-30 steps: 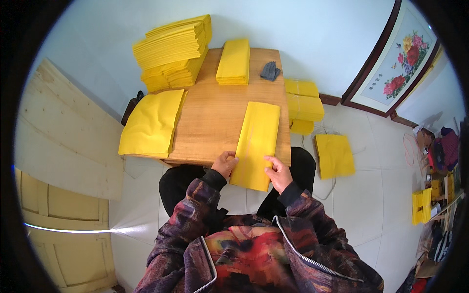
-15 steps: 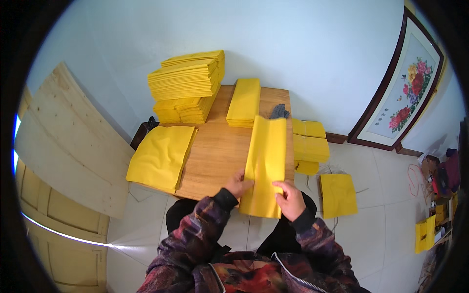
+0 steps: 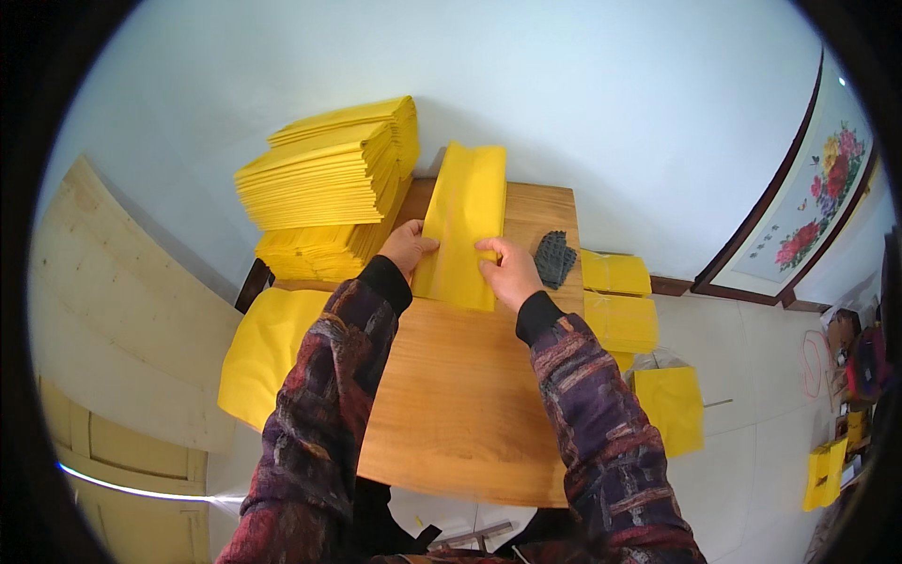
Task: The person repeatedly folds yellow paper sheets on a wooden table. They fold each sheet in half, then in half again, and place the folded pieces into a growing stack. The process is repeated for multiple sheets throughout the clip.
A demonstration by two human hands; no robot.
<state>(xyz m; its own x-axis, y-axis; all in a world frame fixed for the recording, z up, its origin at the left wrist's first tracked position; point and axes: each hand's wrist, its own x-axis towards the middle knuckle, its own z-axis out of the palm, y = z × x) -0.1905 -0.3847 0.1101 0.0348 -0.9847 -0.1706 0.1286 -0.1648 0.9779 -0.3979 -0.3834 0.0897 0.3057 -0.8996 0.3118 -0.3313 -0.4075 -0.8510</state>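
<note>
A long folded yellow sheet [image 3: 458,211] lies lengthwise across the back middle of the wooden table [image 3: 460,404], over the spot where the small folded stack lay. My left hand [image 3: 407,248] pinches its left edge, thumb on top. Its right edge is gripped by my right hand [image 3: 512,271], the thumb pressing on the upper face and the fingers partly hidden. Whatever lies beneath the sheet is mostly covered by it. To the left of my left hand rises a tall pile of folded yellow sheets [image 3: 315,179].
Wide yellow sheets [image 3: 268,352] lie at the table's left, partly behind my left sleeve. A dark grey knitted cloth [image 3: 554,258] rests near the right edge. Yellow bundles [image 3: 620,321] stand beyond that edge. A wooden board [image 3: 122,310] leans on the left wall.
Both hands have carried the folded sheet from the table's near right edge forward and left, onto the small stack's place at the back. My view has shifted too.
</note>
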